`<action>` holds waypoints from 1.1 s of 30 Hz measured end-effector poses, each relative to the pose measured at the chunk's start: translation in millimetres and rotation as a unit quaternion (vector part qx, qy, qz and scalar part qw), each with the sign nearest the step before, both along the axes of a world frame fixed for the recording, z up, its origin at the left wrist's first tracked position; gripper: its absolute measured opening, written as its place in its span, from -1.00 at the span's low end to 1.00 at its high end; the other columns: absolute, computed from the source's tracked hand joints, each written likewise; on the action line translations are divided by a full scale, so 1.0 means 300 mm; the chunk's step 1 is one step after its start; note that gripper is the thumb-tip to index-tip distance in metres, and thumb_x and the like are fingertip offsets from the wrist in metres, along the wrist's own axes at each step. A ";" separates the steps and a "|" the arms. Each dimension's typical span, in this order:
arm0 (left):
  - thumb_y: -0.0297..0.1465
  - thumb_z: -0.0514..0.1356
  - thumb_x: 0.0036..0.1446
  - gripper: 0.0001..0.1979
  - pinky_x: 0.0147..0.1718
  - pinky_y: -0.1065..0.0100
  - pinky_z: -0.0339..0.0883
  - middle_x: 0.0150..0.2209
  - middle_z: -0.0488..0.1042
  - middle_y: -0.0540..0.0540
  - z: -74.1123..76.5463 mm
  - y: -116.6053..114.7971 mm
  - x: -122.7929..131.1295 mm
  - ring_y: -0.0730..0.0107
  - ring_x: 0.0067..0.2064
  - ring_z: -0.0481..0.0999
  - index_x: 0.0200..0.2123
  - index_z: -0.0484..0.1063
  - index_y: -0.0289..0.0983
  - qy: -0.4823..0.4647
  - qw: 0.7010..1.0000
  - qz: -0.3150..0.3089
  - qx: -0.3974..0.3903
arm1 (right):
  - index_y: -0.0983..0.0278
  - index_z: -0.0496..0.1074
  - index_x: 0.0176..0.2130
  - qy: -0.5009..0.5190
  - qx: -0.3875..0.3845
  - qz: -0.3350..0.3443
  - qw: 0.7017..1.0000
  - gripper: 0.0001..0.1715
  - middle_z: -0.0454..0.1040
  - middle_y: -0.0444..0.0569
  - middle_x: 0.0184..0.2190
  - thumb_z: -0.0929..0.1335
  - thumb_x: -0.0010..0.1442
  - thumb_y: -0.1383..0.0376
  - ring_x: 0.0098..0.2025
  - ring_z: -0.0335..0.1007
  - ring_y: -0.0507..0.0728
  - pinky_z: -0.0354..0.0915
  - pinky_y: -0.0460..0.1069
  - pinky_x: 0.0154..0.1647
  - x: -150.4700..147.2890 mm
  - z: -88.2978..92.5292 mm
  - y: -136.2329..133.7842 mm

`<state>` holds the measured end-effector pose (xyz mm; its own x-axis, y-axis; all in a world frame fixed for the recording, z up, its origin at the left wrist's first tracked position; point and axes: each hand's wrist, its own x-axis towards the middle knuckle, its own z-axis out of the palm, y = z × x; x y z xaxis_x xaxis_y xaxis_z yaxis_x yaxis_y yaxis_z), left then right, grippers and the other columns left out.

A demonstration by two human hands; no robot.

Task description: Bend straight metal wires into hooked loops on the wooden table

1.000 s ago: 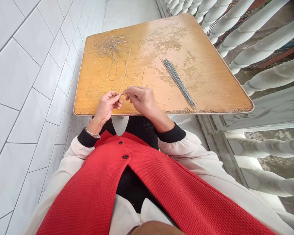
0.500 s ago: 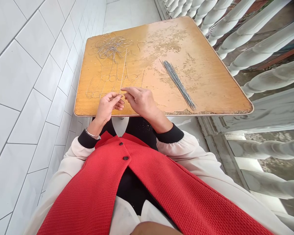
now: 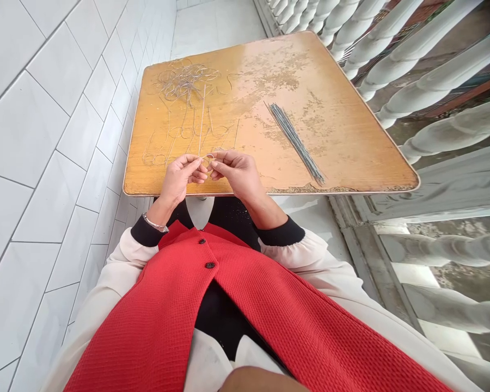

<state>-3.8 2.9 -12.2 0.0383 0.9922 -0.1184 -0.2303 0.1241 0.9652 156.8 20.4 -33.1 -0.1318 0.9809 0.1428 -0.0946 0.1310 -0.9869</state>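
A thin wire (image 3: 202,120) is held between my hands near the table's front edge. Its straight part points away from me, and its near end curves into a small loop between my fingertips. My left hand (image 3: 182,173) pinches the wire where the loop meets the straight part. My right hand (image 3: 236,170) is closed on the curved part, thumb against index finger. Beyond my hands lie several bent wires (image 3: 182,132) with round loops. Farther back is a tangled heap of curled wires (image 3: 190,79).
A bundle of straight grey wires (image 3: 296,142) lies on the right half of the worn wooden table (image 3: 351,158). A white tiled wall (image 3: 65,98) runs along the left, and a white baluster railing (image 3: 424,95) along the right.
My right hand has drawn slightly back, its index finger now curled rather than stretched over the wire. A rounded loop now shows between my hands. My left hand keeps its pinch.
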 end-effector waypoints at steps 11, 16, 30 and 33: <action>-0.42 0.34 0.28 -0.83 -0.52 0.56 0.33 -0.49 0.56 0.06 0.023 0.038 0.021 0.63 -0.55 0.52 -0.36 0.47 -0.30 0.010 0.999 -0.043 -0.009 | 0.26 0.65 -0.30 -0.104 0.039 -0.087 0.990 -0.71 0.44 -0.20 -0.63 0.47 0.04 0.12 -0.58 0.39 0.03 0.37 -0.03 -0.47 0.007 -0.015 0.027; -0.53 0.26 0.31 -0.79 -0.58 0.56 0.19 -0.51 0.53 0.08 0.028 0.068 0.043 0.68 -0.60 0.44 -0.42 0.44 -0.30 0.041 0.999 -0.018 -0.025 | 0.28 0.66 -0.23 -0.101 0.049 -0.072 0.991 -0.60 0.56 -0.11 -0.51 0.46 0.12 0.02 -0.54 0.41 0.02 0.40 -0.03 -0.45 0.025 -0.012 0.032; -0.64 0.27 0.19 -0.67 -0.56 0.53 0.03 -0.59 0.46 0.05 0.041 0.110 0.064 0.70 -0.59 0.24 -0.61 0.45 -0.32 0.096 0.994 -0.032 -0.029 | 0.29 0.54 -0.37 -0.073 -0.003 -0.034 0.997 -0.61 0.50 -0.11 -0.54 0.50 0.12 0.00 -0.56 0.34 0.00 0.33 -0.06 -0.48 0.073 -0.036 0.060; -0.60 0.29 0.21 -0.66 -0.60 0.53 -0.03 -0.58 0.46 0.02 0.042 0.128 0.067 0.70 -0.60 0.25 -0.62 0.44 -0.32 0.089 0.995 -0.033 -0.036 | 0.27 0.55 -0.26 -0.072 0.008 -0.048 0.996 -0.43 0.56 -0.06 -0.44 0.45 0.15 -0.18 -0.51 0.40 0.02 0.37 -0.04 -0.44 0.094 -0.039 0.050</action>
